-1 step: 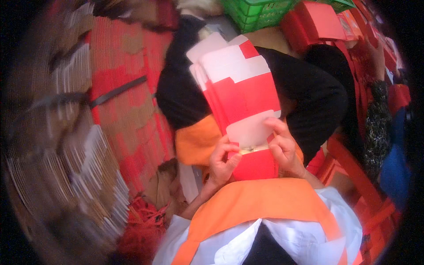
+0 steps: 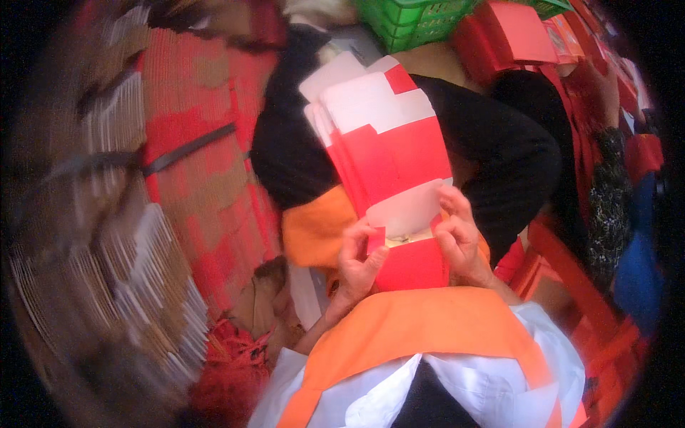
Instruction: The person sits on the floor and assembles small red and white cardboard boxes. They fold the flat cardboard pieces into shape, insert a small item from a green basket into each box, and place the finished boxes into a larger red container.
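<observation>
A small red carton (image 2: 412,267) stands upright against my orange apron, its white-lined lid (image 2: 407,210) raised at the far side. Something pale and cream-coloured shows inside its opening; I cannot make out what it is. My left hand (image 2: 359,257) pinches the red side flap (image 2: 375,240) on the left. On the right side, my right hand (image 2: 458,239) has its thumb and fingers closed at the other flap, with the index finger raised and bent. Beyond the carton, a stack of flat red and white carton blanks (image 2: 392,160) lies across my lap.
Bundled red and brown cardboard blanks (image 2: 193,192) with a dark strap stand at the left. A green crate (image 2: 417,21) is at the far side, red boxes (image 2: 510,39) beside it. Another person's arm (image 2: 606,185) is at the right, above red slats (image 2: 578,278).
My right hand's fingers have shifted slightly up and away from the lid's edge. My left hand has moved a little, and more of the left red flap shows.
</observation>
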